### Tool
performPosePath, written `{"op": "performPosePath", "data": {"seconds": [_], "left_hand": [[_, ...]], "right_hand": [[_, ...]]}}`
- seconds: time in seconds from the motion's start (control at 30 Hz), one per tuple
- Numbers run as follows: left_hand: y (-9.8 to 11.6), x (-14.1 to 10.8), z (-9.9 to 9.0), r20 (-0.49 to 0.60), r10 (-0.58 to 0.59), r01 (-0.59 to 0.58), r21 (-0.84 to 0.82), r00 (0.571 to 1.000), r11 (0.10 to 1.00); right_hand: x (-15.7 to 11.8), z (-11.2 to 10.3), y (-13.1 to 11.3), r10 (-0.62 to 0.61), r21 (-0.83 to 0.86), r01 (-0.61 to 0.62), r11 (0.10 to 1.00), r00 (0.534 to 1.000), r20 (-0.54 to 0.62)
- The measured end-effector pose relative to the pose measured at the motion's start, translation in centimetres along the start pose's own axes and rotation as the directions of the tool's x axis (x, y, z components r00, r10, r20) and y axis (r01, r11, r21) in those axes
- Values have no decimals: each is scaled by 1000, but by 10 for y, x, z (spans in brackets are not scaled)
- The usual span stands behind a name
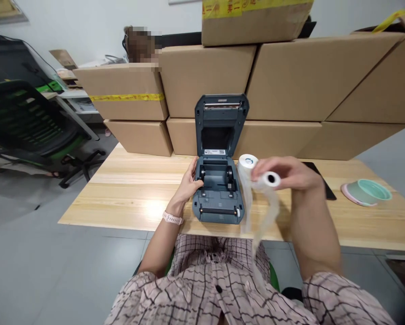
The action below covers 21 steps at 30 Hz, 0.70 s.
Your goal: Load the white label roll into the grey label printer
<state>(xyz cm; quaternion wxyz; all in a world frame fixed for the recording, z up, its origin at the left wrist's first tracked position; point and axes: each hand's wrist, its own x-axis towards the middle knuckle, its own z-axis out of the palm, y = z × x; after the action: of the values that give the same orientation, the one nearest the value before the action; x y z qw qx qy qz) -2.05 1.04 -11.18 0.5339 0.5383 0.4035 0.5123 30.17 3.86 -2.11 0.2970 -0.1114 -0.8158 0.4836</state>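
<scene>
A dark grey label printer (218, 198) stands on the wooden table with its lid (219, 119) raised and its inner roll bay exposed. My left hand (190, 183) grips the printer's left edge, the thumb over the rim. To the right of the printer, my right hand (292, 173) holds a small white label roll (272, 179) above the table, its dark core facing me. A loose translucent strip (267, 214) hangs from that roll toward my lap. Just behind it, a second white roll (248, 161) stands upright beside the printer, its own strip trailing to the table's front edge.
Stacked cardboard boxes (209, 74) line the table's back. A dark flat object (319, 180) and a mint-green bowl-like container (370, 192) lie to the right on the table (128, 194). An office chair (29, 122) is at the left; a person (140, 45) sits behind the boxes.
</scene>
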Motion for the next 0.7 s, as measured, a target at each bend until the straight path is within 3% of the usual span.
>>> {"op": "performPosePath", "data": {"seconds": [0.07, 0.1, 0.17, 0.23, 0.3, 0.4, 0.57, 0.7], "left_hand": [[0, 0, 2, -15, 5, -5, 12, 1000, 1000], [1, 0, 3, -23, 6, -6, 18, 1000, 1000], [0, 1, 5, -37, 9, -8, 24, 999, 1000], [0, 1, 6, -43, 12, -12, 21, 999, 1000], [0, 1, 6, -44, 15, -14, 15, 999, 1000], [0, 1, 5, -42, 9, -8, 8, 999, 1000], [-2, 1, -2, -2, -9, 9, -30, 1000, 1000], [-2, 1, -5, 13, -26, 27, -53, 1000, 998]], "right_hand": [[-44, -9, 5, 116, 19, -114, 993, 974, -195], [-61, -12, 11, 212, 15, -217, 976, 933, -290], [-83, -12, 26, 403, 24, -436, 900, 808, -430], [-91, -9, 44, 527, 52, -577, 815, 701, -481], [-91, -8, 57, 597, 67, -646, 760, 655, -463], [-85, -13, 55, 616, -2, -684, 730, 659, -432], [-62, -29, 31, 514, -114, -622, 775, 724, -460], [-29, -35, 49, 564, -176, -632, 755, 762, -318]]}}
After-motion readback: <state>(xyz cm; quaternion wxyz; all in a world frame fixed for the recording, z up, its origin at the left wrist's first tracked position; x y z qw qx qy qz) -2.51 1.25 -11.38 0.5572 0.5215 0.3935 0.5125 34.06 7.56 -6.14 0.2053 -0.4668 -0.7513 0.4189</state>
